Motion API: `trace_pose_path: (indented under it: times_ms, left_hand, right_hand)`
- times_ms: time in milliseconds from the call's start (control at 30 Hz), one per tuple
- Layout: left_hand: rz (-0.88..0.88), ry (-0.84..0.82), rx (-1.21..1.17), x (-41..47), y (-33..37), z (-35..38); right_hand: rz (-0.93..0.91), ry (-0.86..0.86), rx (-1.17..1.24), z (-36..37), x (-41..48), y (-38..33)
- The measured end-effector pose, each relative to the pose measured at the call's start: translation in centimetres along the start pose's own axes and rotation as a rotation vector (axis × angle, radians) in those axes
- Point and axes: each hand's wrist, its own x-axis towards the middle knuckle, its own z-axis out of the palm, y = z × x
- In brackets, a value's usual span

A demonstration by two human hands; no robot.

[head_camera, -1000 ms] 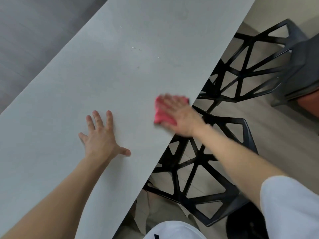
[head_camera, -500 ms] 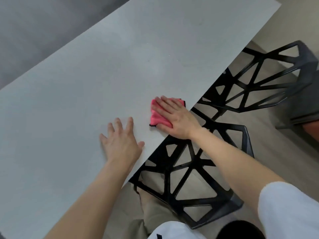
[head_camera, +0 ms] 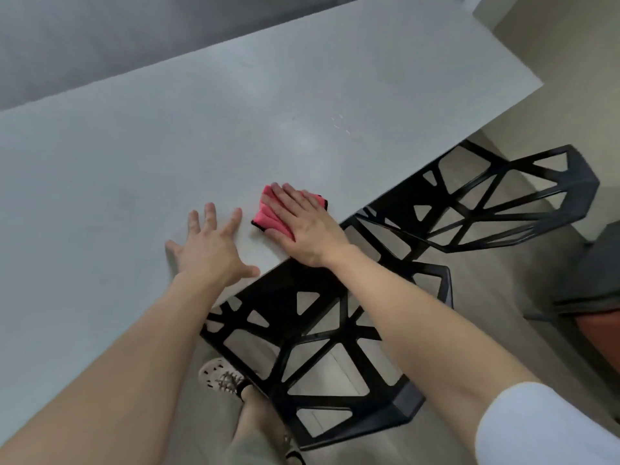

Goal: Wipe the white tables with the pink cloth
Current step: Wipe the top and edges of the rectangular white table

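A long white table (head_camera: 208, 129) runs across the head view from lower left to upper right. A folded pink cloth (head_camera: 265, 219) lies flat near the table's near edge. My right hand (head_camera: 303, 228) presses down on the cloth with fingers spread, covering most of it. My left hand (head_camera: 213, 251) rests flat on the bare tabletop just left of the cloth, fingers apart and holding nothing. A few small white specks (head_camera: 340, 124) sit on the table farther to the right.
Two black open-lattice chairs (head_camera: 322, 333) (head_camera: 503, 203) stand tucked against the table's near edge, under my arms. My shoe (head_camera: 221, 379) is on the floor beside the nearer chair. A grey and orange seat (head_camera: 600, 297) stands at the right.
My right hand has slid the cloth left along the table edge toward my left hand. My left hand has shifted right along the tabletop. The view has swung, showing more of the table's right end.
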Motion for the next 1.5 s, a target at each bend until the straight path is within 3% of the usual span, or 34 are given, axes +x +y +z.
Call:
trace_pose_path:
  times_ms: [67,167,267,333,433,500,600,700,800,900,1000,1133,1200,1267,1400,1433,1500]
  left_hand:
    - [-0.011,-0.002,-0.016,0.1,-0.1,-0.1]
    - [-0.013,0.000,-0.008,0.2,0.0,0.3]
    - [-0.017,0.019,0.001,0.2,0.2,0.3]
    - [-0.022,0.022,-0.007,0.3,0.3,0.2]
    - [-0.036,0.029,-0.013,0.5,0.6,-0.1]
    - [-0.054,0.036,-0.020,0.6,0.7,-0.3]
    - [-0.080,0.036,-0.026,0.5,1.4,-0.5]
    - [-0.140,0.067,-0.040,0.1,3.0,0.2]
    - [-0.197,0.267,-0.174,0.4,6.8,1.4]
    - [-0.222,0.487,-0.257,2.9,12.3,1.3]
    - [-0.263,0.576,-0.240,7.1,16.7,0.4]
    - [-0.383,0.631,-0.194,11.4,19.3,1.4]
    - [-0.406,0.705,-0.198,11.9,19.5,2.4]
    - [-0.410,0.756,-0.209,12.1,19.2,2.8]
    - [-0.420,0.780,-0.216,12.2,19.1,2.8]
    - [-0.418,0.779,-0.220,12.3,19.1,2.8]
    - [-0.423,0.787,-0.221,12.2,19.0,3.0]
  right_hand:
    - [0.143,0.027,-0.050,-1.9,-0.3,5.3]
    - [0.528,0.128,-0.069,-3.1,-0.7,12.4]
    - [0.766,0.195,-0.007,-1.5,0.5,9.6]
    - [0.662,0.188,0.007,-0.2,0.9,4.7]
    - [0.319,0.134,0.027,1.3,0.7,-0.4]
    - [0.245,0.126,0.030,1.9,0.7,-1.2]
    - [0.155,0.108,0.039,1.8,0.6,0.2]
    - [-0.059,0.041,0.010,0.7,0.5,4.4]
    - [-0.242,0.018,-0.049,-1.3,1.3,11.6]
    - [-0.179,0.010,-0.113,-4.8,3.8,21.0]
    - [-0.041,0.003,-0.179,-8.5,7.5,28.6]
    - [0.045,0.068,-0.005,-7.8,9.1,26.3]
    - [-0.077,0.038,0.025,-5.9,6.4,22.4]
    - [-0.311,-0.028,-0.011,-4.5,3.1,19.7]
    - [-0.653,-0.069,-0.090,-5.2,4.7,22.8]
    - [-0.663,-0.062,-0.109,-6.1,7.2,24.5]
    - [-0.482,-0.004,-0.081,-8.3,13.7,27.4]
